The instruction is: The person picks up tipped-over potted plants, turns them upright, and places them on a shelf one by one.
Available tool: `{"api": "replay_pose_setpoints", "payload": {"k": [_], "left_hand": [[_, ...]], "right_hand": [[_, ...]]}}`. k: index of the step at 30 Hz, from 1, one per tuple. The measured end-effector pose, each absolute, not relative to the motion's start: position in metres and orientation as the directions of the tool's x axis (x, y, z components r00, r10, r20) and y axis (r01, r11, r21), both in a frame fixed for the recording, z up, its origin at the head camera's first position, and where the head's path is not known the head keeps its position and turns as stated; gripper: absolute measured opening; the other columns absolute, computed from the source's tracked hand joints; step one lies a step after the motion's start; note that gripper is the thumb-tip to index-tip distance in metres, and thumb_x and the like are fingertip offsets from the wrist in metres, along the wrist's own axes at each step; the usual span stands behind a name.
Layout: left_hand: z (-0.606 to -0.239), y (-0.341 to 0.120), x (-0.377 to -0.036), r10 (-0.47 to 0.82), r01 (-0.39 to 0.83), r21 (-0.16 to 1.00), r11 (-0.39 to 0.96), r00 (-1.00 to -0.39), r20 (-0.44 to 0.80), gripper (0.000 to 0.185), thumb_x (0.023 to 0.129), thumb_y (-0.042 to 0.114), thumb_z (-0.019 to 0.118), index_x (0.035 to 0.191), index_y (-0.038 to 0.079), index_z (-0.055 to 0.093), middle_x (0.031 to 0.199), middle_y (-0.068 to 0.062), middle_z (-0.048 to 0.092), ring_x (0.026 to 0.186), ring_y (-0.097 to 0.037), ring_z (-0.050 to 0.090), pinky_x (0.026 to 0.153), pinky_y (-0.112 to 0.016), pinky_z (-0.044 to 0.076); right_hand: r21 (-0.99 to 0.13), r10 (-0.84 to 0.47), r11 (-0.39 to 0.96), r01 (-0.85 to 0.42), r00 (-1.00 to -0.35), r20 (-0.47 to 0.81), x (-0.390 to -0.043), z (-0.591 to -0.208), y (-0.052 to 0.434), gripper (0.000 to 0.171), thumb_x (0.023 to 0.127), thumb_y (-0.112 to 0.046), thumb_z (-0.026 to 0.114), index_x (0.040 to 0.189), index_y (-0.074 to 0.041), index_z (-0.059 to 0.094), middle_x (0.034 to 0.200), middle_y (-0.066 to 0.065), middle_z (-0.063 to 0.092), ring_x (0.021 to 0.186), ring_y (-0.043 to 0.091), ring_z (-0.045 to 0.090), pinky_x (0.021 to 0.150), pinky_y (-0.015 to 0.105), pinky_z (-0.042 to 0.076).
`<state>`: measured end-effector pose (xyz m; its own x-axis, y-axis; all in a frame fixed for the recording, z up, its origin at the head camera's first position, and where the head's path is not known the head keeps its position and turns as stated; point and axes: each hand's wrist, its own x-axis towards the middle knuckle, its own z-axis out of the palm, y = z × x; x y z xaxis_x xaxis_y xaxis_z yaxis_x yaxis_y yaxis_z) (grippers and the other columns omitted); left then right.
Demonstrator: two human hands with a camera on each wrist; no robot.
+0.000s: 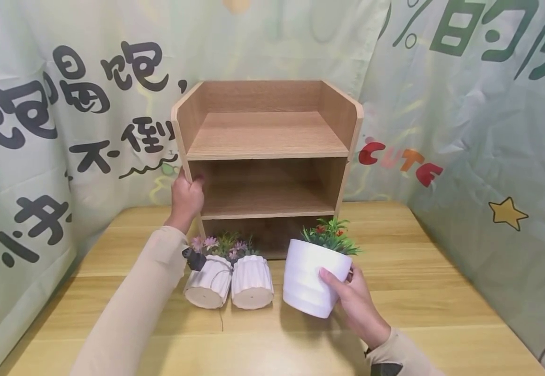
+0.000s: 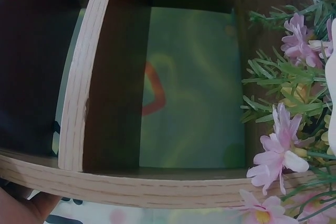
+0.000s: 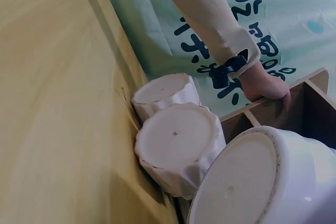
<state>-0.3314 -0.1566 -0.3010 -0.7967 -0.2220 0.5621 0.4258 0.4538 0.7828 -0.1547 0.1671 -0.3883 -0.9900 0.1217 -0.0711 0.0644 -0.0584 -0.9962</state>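
Observation:
My left hand (image 1: 187,199) grips the left side panel of a wooden shelf unit (image 1: 267,133) at about its middle level. My right hand (image 1: 359,308) holds a white flowerpot (image 1: 312,277) by its right side, thumb across the front. This pot is tilted and carries a green plant (image 1: 331,237) with small red flowers. To its left, two smaller fluted white pots (image 1: 252,277) lie on their sides, bases toward me. Pink flowers (image 2: 281,153) and leaves from them show close to the shelf's front edge in the left wrist view.
The shelf unit stands on a wooden table (image 1: 394,292) and has a top tray and lower compartments. Printed curtains (image 1: 488,156) hang behind and on both sides. A thin dark cord (image 1: 221,318) trails beside the left small pot.

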Motion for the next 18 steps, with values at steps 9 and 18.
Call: {"api": "replay_pose_setpoints", "payload": {"k": [9,18], "left_hand": [[-0.300,-0.156,-0.330,-0.215,0.417,0.785,0.458,-0.805,0.553,0.035,0.092,0.010,0.052,0.122,-0.007,0.052,0.115,-0.033,0.059,0.109,-0.042,0.054,0.099,-0.051,0.039],[-0.302,-0.158,-0.330,-0.217,0.401,0.787,0.469,-0.811,0.543,0.040,0.092,0.011,0.053,0.128,-0.006,0.051,0.119,-0.033,0.058,0.115,-0.045,0.053,0.102,-0.052,0.038]], "right_hand": [[-1.000,0.156,-0.011,0.016,-0.988,-0.017,-0.159,-0.375,0.170,0.079,0.090,-0.015,0.064,0.147,0.005,0.014,0.132,0.025,0.037,0.103,0.024,0.050,0.080,0.027,0.049],[-0.999,0.155,-0.016,-0.036,-0.987,0.034,-0.161,-0.369,0.169,0.073,0.089,-0.012,0.064,0.144,0.004,0.019,0.128,0.022,0.040,0.101,0.020,0.050,0.081,0.024,0.050]]}}
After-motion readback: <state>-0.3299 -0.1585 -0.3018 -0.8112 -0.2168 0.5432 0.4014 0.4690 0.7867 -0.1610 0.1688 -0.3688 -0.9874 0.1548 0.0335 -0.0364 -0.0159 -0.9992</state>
